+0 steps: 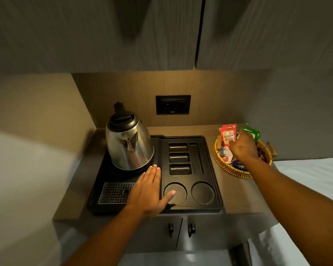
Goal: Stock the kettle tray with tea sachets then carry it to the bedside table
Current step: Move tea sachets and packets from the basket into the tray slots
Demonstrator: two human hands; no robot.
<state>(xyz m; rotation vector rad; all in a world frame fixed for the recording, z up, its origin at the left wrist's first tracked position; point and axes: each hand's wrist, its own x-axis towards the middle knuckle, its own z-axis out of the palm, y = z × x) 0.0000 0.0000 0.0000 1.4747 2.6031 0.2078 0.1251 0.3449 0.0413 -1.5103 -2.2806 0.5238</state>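
Note:
A black kettle tray [211, 169] lies on the wooden counter with a steel kettle [129, 146] standing on its left half. Its three small slots [179, 158] and two round wells [203, 192] hold nothing. My left hand [148, 192] rests flat on the tray in front of the kettle, thumb spread into the left well. My right hand [243, 148] reaches into a wicker basket [231, 169] to the right of the tray. Its fingers touch upright red tea sachets [228, 135] and a green sachet [253, 132]; whether they grip one is hidden.
A metal drip grille [113, 192] sits at the tray's front left. A black wall socket [173, 104] is behind the tray, with cabinets overhead. Cupboard doors with black handles [190, 229] are below the counter. White bedding [315, 169] lies to the right.

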